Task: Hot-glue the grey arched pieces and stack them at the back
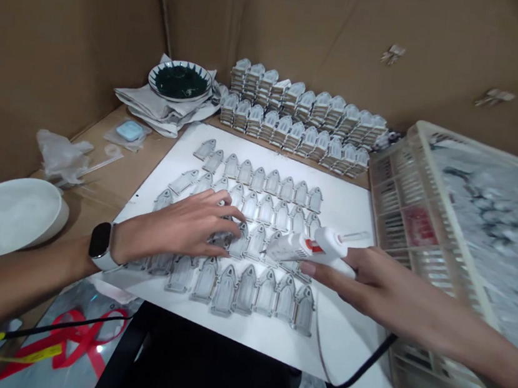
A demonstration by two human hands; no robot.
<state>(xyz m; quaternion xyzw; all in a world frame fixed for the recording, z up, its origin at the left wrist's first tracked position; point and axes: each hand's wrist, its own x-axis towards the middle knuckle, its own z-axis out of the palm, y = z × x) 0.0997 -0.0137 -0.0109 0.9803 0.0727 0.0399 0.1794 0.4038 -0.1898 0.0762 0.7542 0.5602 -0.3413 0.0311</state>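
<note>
On my feed from the head camera, the white board (329, 347) is my landmark, and everything sits in relation to it. Dozens of arched grey pieces (253, 237) lie on it in close rows, all pointing the same way. My left hand (179, 225), with a black-faced smartwatch (100, 242) on its wrist, reaches over the middle of the board. Its fingers curve down on 1 arched piece (223, 237), though I cannot tell whether they grip it or only press on it. My right hand (371, 283) comes in from the board's right side, closed around a white hot-glue gun (309, 247). The gun's nozzle points left, just above the rows and near the left fingers, and its black cord (368, 361) drops over the board's near edge.

Beyond the board's far edge stand 2 long ranks of stacked pieces (297, 114). A dish of dark green material (181, 82) sits on crumpled paper past its far left corner. A large white round tub (5, 216) lies off its left side, and a pale plastic crate (391, 197) sits against its right edge.

I judge the step in hand to be glue work on the piece under my left fingers. From here, I need to keep that piece steady and the nozzle lined up, with the cord clear of the rows.
</note>
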